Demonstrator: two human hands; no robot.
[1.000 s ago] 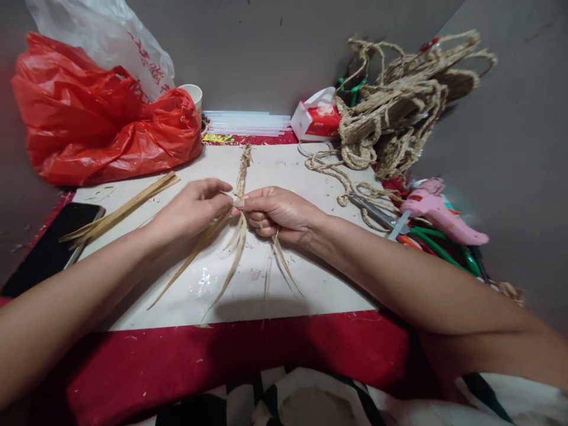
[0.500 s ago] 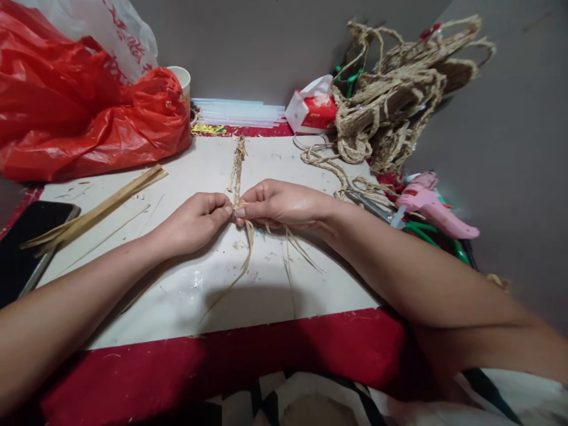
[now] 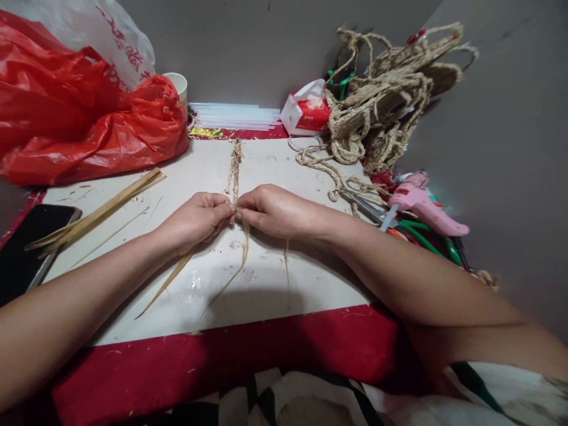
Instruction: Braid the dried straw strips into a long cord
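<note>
Braid (image 3: 236,177), one, pinched by two hands (image 3: 277,210), one phone (image 3: 26,242), one cup (image 3: 180,89)

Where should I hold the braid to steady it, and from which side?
Probably pinch the exposed stretch of the braid just beyond the left hand and right hand, coming from the right: it runs narrow and fairly straight there, while its left edge and far end look frayed.
</note>
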